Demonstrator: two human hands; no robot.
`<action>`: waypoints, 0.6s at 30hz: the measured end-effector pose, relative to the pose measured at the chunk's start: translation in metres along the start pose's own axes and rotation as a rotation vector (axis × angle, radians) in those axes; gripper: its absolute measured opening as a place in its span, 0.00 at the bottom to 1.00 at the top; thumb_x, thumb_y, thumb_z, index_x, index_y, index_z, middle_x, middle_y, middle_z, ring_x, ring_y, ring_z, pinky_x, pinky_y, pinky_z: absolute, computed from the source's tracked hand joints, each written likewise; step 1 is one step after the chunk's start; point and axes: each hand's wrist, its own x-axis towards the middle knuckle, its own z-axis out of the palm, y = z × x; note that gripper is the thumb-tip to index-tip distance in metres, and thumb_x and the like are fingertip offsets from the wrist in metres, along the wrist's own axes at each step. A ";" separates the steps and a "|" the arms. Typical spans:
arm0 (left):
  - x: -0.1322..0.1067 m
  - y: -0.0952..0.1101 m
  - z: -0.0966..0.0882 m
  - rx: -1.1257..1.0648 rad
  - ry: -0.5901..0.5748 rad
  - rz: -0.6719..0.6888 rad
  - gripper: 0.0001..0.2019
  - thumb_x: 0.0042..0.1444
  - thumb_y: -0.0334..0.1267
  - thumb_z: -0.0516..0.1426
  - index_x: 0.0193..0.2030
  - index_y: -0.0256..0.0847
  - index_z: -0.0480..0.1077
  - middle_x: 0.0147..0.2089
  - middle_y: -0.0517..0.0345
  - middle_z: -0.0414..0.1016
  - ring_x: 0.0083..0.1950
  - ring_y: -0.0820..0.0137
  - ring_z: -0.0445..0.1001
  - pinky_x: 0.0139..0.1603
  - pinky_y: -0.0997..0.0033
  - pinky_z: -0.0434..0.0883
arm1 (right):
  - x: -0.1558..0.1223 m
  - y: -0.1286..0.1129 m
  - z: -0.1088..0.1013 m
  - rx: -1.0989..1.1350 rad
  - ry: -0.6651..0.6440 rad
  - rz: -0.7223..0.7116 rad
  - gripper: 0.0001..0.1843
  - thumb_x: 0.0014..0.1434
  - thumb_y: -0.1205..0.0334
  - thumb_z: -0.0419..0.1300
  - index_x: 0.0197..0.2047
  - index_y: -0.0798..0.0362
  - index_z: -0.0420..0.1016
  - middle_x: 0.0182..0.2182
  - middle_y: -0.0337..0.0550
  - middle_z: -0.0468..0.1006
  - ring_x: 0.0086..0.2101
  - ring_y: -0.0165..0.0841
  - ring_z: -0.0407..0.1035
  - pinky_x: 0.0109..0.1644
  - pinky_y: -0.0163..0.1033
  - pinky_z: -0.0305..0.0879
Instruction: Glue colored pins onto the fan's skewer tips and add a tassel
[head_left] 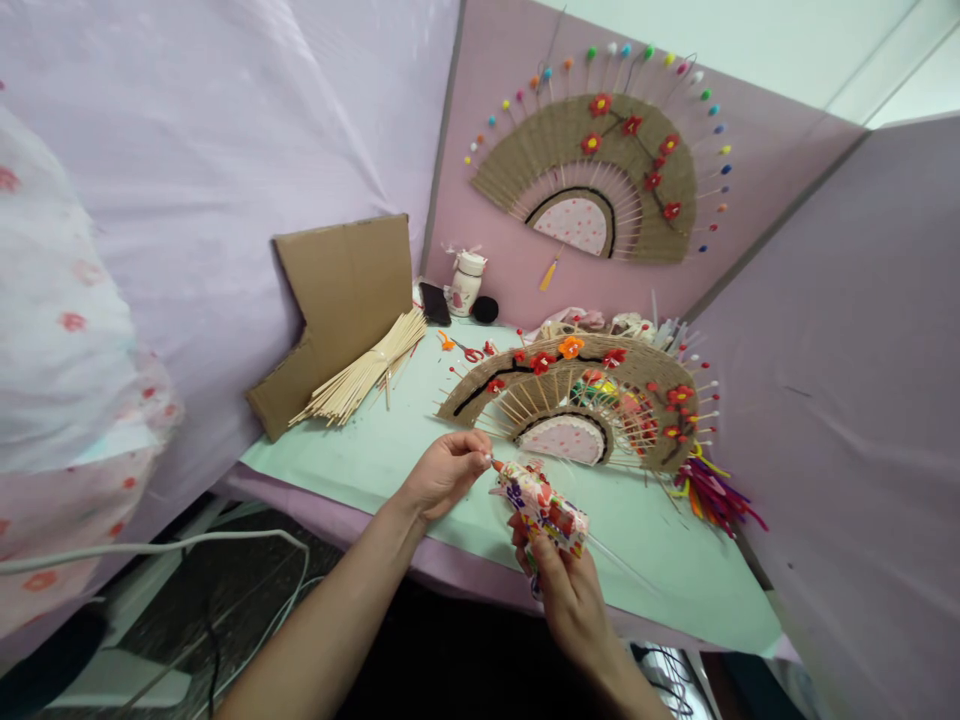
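My right hand (559,580) is wrapped round the grip of a hot glue gun (541,500) covered in a colourful pattern. A clear glue stick sticks out of its back end, and its orange nozzle points to the left. Right at the nozzle, my left hand (452,472) pinches a small white bead (487,458) between thumb and fingertips. Just beyond my hands stands a twine-covered fan (480,390) with red and orange flowers, a black branch and a spotted half-round base (564,438). Red and white beads tip the sticks along its edge.
A bundle of thin wooden sticks (367,372) lies at left against cut cardboard (358,275). Red scissors (472,354), a phone (435,303) and a white bottle (466,285) are behind. Pipe cleaners (712,490) hang at right. Another fan (555,130) hangs on the back wall.
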 end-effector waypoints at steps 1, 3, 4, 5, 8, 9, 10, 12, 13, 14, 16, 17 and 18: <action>0.000 0.000 0.000 0.000 -0.001 -0.001 0.15 0.31 0.37 0.74 0.20 0.35 0.73 0.26 0.62 0.67 0.28 0.79 0.63 0.33 0.75 0.59 | 0.000 -0.001 0.000 -0.008 0.002 0.001 0.29 0.63 0.40 0.49 0.46 0.55 0.78 0.38 0.50 0.78 0.37 0.38 0.72 0.38 0.37 0.69; 0.000 0.001 0.001 -0.002 -0.001 -0.001 0.15 0.31 0.37 0.74 0.20 0.35 0.73 0.26 0.62 0.67 0.28 0.78 0.63 0.33 0.74 0.59 | 0.001 -0.003 0.000 -0.024 0.008 -0.001 0.29 0.63 0.39 0.49 0.46 0.56 0.78 0.37 0.50 0.78 0.36 0.38 0.72 0.38 0.37 0.69; -0.001 0.001 0.001 -0.002 -0.001 0.000 0.15 0.31 0.37 0.74 0.20 0.35 0.73 0.26 0.62 0.67 0.28 0.78 0.63 0.33 0.74 0.59 | 0.001 -0.004 0.000 -0.032 0.008 -0.003 0.30 0.63 0.39 0.48 0.45 0.56 0.78 0.36 0.50 0.78 0.36 0.38 0.71 0.38 0.37 0.68; -0.001 0.001 0.001 -0.002 -0.001 0.002 0.15 0.31 0.37 0.74 0.20 0.35 0.73 0.26 0.62 0.67 0.28 0.78 0.63 0.33 0.74 0.59 | 0.002 -0.005 0.000 -0.040 0.008 -0.006 0.30 0.63 0.39 0.48 0.45 0.56 0.78 0.36 0.50 0.78 0.35 0.37 0.71 0.38 0.38 0.68; -0.001 0.000 0.002 0.002 0.000 0.006 0.15 0.31 0.38 0.73 0.20 0.35 0.72 0.26 0.62 0.68 0.28 0.78 0.63 0.33 0.74 0.59 | 0.002 -0.006 0.000 -0.064 0.010 -0.007 0.31 0.62 0.38 0.48 0.44 0.56 0.78 0.35 0.50 0.78 0.34 0.36 0.70 0.37 0.38 0.68; -0.001 0.000 0.002 0.002 0.001 0.005 0.15 0.31 0.38 0.74 0.20 0.35 0.72 0.26 0.62 0.68 0.28 0.78 0.63 0.33 0.74 0.59 | 0.002 -0.006 0.000 -0.069 0.010 -0.004 0.31 0.62 0.38 0.48 0.43 0.56 0.78 0.35 0.50 0.78 0.33 0.36 0.70 0.37 0.38 0.67; -0.001 0.000 0.002 0.002 0.002 0.004 0.16 0.31 0.38 0.74 0.19 0.35 0.72 0.26 0.62 0.68 0.28 0.78 0.63 0.33 0.74 0.60 | 0.002 -0.005 0.000 -0.072 0.009 -0.002 0.31 0.62 0.38 0.48 0.43 0.56 0.78 0.35 0.50 0.78 0.33 0.36 0.69 0.37 0.38 0.67; 0.000 0.000 0.002 0.002 0.005 0.003 0.16 0.30 0.38 0.74 0.19 0.35 0.72 0.26 0.62 0.68 0.28 0.78 0.64 0.33 0.74 0.60 | 0.002 -0.004 0.000 -0.071 0.006 -0.002 0.30 0.63 0.39 0.48 0.43 0.56 0.78 0.34 0.49 0.78 0.33 0.36 0.69 0.37 0.37 0.67; 0.000 0.000 0.002 0.003 0.006 0.003 0.16 0.30 0.39 0.74 0.19 0.35 0.72 0.26 0.62 0.68 0.28 0.78 0.64 0.33 0.74 0.60 | 0.002 -0.003 0.000 -0.072 0.007 -0.006 0.30 0.63 0.39 0.48 0.43 0.56 0.78 0.34 0.48 0.77 0.32 0.36 0.69 0.36 0.37 0.67; -0.001 0.000 0.002 0.003 0.008 0.005 0.16 0.30 0.39 0.74 0.19 0.35 0.72 0.26 0.62 0.68 0.28 0.78 0.63 0.33 0.75 0.60 | 0.002 -0.003 -0.001 -0.076 0.009 -0.011 0.30 0.63 0.39 0.48 0.43 0.56 0.78 0.33 0.48 0.77 0.32 0.35 0.69 0.36 0.37 0.66; -0.001 0.000 0.001 0.008 0.008 0.005 0.17 0.30 0.39 0.74 0.19 0.35 0.72 0.25 0.62 0.67 0.28 0.78 0.63 0.32 0.75 0.60 | 0.002 -0.003 -0.001 -0.086 0.017 -0.023 0.30 0.63 0.39 0.47 0.42 0.56 0.78 0.31 0.46 0.76 0.31 0.35 0.68 0.35 0.37 0.66; -0.001 0.001 0.001 0.010 0.007 0.004 0.17 0.30 0.39 0.74 0.19 0.35 0.72 0.25 0.62 0.67 0.28 0.78 0.63 0.32 0.75 0.60 | 0.002 -0.004 -0.001 -0.092 0.021 -0.027 0.30 0.63 0.39 0.47 0.42 0.56 0.78 0.30 0.46 0.75 0.30 0.35 0.67 0.35 0.36 0.65; -0.001 0.000 0.001 0.011 0.006 0.004 0.16 0.30 0.39 0.74 0.19 0.35 0.72 0.25 0.62 0.67 0.28 0.78 0.63 0.32 0.75 0.60 | 0.002 -0.004 -0.001 -0.096 0.023 -0.029 0.30 0.63 0.39 0.47 0.42 0.56 0.78 0.29 0.45 0.75 0.30 0.34 0.67 0.34 0.36 0.65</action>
